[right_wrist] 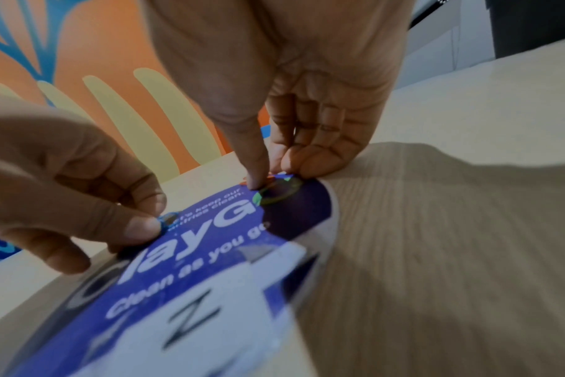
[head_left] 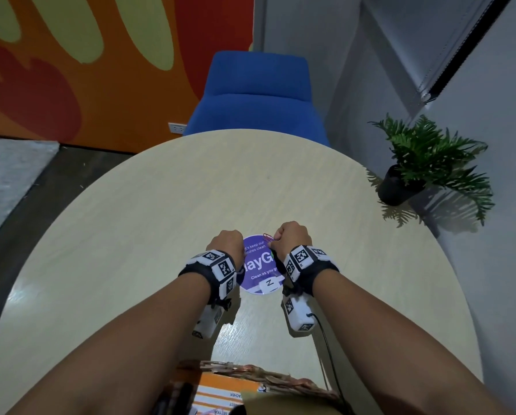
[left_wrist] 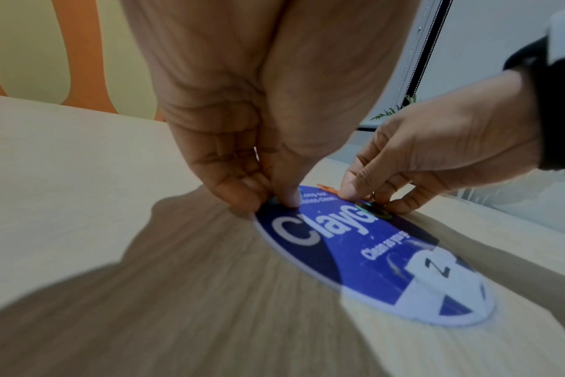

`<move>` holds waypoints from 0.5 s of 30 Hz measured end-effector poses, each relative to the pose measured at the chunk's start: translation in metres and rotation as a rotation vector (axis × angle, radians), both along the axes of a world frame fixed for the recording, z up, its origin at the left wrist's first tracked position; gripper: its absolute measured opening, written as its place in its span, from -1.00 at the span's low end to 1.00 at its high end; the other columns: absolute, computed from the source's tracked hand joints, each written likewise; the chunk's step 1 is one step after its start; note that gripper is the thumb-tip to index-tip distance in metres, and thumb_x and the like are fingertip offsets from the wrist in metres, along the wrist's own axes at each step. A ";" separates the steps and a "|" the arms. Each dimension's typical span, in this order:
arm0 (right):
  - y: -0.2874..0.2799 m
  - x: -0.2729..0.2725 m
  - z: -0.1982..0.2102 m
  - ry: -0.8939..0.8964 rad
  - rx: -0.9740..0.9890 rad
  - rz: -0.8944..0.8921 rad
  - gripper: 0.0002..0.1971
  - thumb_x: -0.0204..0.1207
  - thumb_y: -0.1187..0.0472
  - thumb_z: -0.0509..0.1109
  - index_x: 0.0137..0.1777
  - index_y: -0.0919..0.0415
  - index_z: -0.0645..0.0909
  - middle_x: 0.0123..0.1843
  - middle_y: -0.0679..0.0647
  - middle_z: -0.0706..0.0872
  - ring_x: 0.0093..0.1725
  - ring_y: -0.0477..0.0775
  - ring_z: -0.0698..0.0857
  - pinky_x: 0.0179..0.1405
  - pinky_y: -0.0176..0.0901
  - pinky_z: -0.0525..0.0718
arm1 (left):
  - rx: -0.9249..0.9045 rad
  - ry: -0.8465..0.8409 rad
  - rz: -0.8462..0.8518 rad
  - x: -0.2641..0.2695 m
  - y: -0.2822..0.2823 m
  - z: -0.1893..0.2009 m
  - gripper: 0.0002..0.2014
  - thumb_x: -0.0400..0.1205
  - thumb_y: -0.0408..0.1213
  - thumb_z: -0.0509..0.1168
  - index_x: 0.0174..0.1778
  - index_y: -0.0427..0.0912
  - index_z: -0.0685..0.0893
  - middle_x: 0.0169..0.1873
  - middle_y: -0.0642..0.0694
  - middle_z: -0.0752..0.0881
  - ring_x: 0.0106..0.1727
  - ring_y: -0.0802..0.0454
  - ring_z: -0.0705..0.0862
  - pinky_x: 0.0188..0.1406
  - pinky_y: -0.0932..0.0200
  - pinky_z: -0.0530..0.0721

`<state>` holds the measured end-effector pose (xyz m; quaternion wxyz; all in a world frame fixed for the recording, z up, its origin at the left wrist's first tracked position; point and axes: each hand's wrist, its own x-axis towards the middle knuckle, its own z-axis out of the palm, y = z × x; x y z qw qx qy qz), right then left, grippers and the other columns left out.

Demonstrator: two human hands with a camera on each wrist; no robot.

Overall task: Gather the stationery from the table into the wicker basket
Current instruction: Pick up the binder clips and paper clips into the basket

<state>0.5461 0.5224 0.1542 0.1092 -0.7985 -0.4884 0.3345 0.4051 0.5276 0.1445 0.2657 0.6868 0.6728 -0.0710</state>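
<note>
- Wicker basket (head_left: 268, 377) sits closest, right at the person's body and behind both wrists, with an orange-striped notebook (head_left: 220, 390) already lying in it, so I'd guess most of the gathering is done.
- Left hand (head_left: 225, 244) has thumb and fingers pinched on a small blue paper clip (right_wrist: 167, 220) at the near-left rim of the round purple sticker (head_left: 258, 266) on the table (head_left: 160, 205).
- Right hand (head_left: 289, 235) is pinched down too, on a red paper clip (head_left: 268, 236) at the sticker's far edge, just beside its fingertips. Looks gripped, though it's too small to be sure.
- Beyond the hands I can't spot any other stationery, just a potted plant (head_left: 424, 163) off to the right.
- Left to do, I reckon: lift both clips and drop them in the basket.
</note>
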 end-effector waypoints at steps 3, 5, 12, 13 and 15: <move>0.004 -0.002 -0.001 -0.016 -0.028 -0.023 -0.86 0.43 0.25 0.50 -0.17 0.37 0.71 -0.04 0.27 0.81 -0.23 0.23 0.66 -0.25 -0.15 0.59 | 0.006 -0.052 -0.012 -0.012 -0.006 0.006 -0.83 0.55 -0.34 0.32 0.01 -0.29 0.72 0.03 -0.30 0.76 0.03 -0.28 0.73 0.01 -0.01 0.70; 0.004 -0.003 -0.002 -0.039 -0.054 -0.013 -0.82 0.44 0.25 0.49 -0.10 0.40 0.72 -0.01 0.29 0.80 -0.16 0.28 0.71 -0.23 -0.13 0.60 | 0.017 -0.116 0.010 -0.024 -0.015 0.015 -0.85 0.52 -0.34 0.33 -0.01 -0.22 0.68 0.00 -0.23 0.76 0.02 -0.24 0.72 0.04 -0.01 0.70; 0.004 -0.007 0.002 -0.157 -0.094 0.119 -0.81 0.53 0.23 0.40 -0.18 0.40 0.64 0.08 0.32 0.77 0.02 0.33 0.75 -0.17 -0.10 0.59 | 0.099 -0.301 -0.082 -0.071 -0.068 0.091 -0.92 0.51 -0.32 0.38 -0.21 -0.03 0.68 -0.36 0.05 0.72 -0.25 0.04 0.66 -0.22 0.23 0.51; 0.002 -0.009 0.003 -0.189 -0.106 0.172 -0.82 0.55 0.24 0.37 -0.11 0.40 0.64 0.11 0.31 0.76 0.04 0.32 0.75 -0.15 -0.09 0.60 | 0.111 -0.336 -0.112 -0.076 -0.085 0.107 -0.95 0.52 -0.28 0.41 -0.19 -0.02 0.69 -0.36 0.06 0.73 -0.29 0.08 0.66 -0.27 0.27 0.49; -0.003 -0.011 0.006 -0.250 -0.098 0.273 -0.79 0.58 0.24 0.32 0.09 0.40 0.62 0.17 0.30 0.73 0.09 0.32 0.73 -0.07 -0.03 0.65 | 0.118 -0.358 -0.196 -0.086 -0.119 0.129 -0.97 0.53 -0.20 0.42 -0.16 0.02 0.71 -0.40 0.06 0.76 -0.36 0.17 0.65 -0.34 0.31 0.49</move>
